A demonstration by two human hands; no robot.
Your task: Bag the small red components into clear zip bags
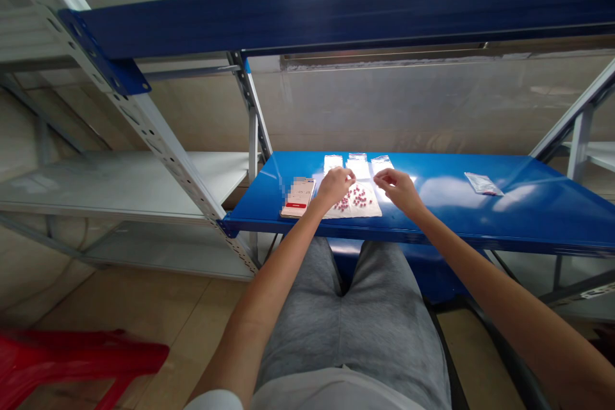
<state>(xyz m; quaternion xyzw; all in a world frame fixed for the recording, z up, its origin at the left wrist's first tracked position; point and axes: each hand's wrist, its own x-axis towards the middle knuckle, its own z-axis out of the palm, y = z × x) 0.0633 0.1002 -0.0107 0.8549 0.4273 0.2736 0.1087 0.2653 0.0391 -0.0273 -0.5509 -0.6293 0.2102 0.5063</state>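
Several small pinkish-red beads (358, 197) lie scattered on a white cloth (369, 210) near the front edge of the blue shelf. Over the cloth's left side is my left hand (335, 186), its fingertips pinched together; anything between them is too small to make out. Facing it from the right, my right hand (398, 187) also has thumb and forefinger pinched, and I cannot see what they hold. Just behind the hands are three small clear bags, a left one (332, 162), a middle one (357, 166) and a right one (382, 163).
A phone (298, 197) showing a timer rests left of the cloth. Farther right on the blue shelf (442, 205) lies another small bag (483, 184). A blue beam (336, 16) crosses above. A red stool (96, 359) stands on the floor at lower left.
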